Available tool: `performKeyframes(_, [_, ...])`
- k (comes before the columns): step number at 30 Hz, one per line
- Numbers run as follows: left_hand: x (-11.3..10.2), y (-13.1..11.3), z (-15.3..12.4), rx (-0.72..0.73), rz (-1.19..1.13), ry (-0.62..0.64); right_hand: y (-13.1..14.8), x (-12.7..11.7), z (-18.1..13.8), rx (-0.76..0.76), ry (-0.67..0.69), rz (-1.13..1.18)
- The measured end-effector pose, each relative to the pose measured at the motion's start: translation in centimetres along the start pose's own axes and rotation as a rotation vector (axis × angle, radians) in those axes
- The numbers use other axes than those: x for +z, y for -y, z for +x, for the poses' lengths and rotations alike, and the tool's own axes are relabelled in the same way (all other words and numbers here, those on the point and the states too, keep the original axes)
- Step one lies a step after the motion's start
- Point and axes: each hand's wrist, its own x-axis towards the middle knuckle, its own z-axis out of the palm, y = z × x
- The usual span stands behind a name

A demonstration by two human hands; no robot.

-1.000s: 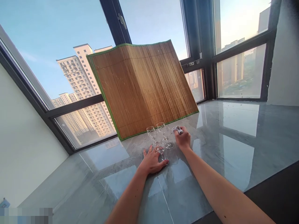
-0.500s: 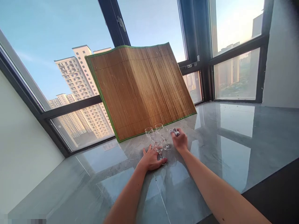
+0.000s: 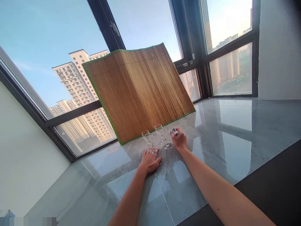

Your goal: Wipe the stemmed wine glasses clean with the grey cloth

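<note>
Several small clear stemmed glasses (image 3: 148, 138) stand on the grey glossy surface. My left hand (image 3: 150, 161) lies low at the nearest glass (image 3: 154, 150), its fingers spread and its thumb by the foot, holding the glass at its base. To the right, two more stemmed glasses (image 3: 159, 129) stand apart from that group. My right hand (image 3: 180, 139) is a closed fist just right of the glasses, gripping a small whitish bundle (image 3: 174, 131). Whether this bundle is cloth or cord I cannot tell. Fingers partly hide the nearest glass's lower part.
A brown bamboo mat (image 3: 143, 94) with green edging leans against the dark window frame (image 3: 94, 105) behind the glasses. The glossy tiled ledge (image 3: 223, 125) runs right to a white wall (image 3: 279, 62); its front edge drops off at the lower right.
My left hand and the glasses by it have slid left, widening a gap to the right-hand glasses. My right hand still grips the bundle. The view has shifted slightly.
</note>
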Motion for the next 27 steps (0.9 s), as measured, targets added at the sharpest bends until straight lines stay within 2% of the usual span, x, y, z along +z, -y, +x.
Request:
performKeyframes(8, [-0.4, 0.3, -2.2, -0.042, 0.004, 0.041, -0.2, -0.6, -0.1, 0.024, -0.013, 0.006])
performKeyframes(14, [-0.7, 1.5, -4.9, -0.059, 0.01, 0.043, -0.2, -0.6, -0.2, 0.015, 0.0, 0.007])
performKeyframes(17, [-0.8, 3.3, -6.6, -0.076, 0.002, 0.043, -0.2, -0.6, -0.2, 0.008, -0.001, 0.003])
performKeyframes(23, [-0.7, 9.2, -9.4, -0.212, -0.024, 0.044, -0.2, -0.5, -0.3, -0.008, -0.002, -0.012])
performKeyframes(27, [-0.5, 10.8, -9.6, -0.221, -0.064, 0.042, -0.1, -0.4, -0.5, -0.016, 0.001, -0.02])
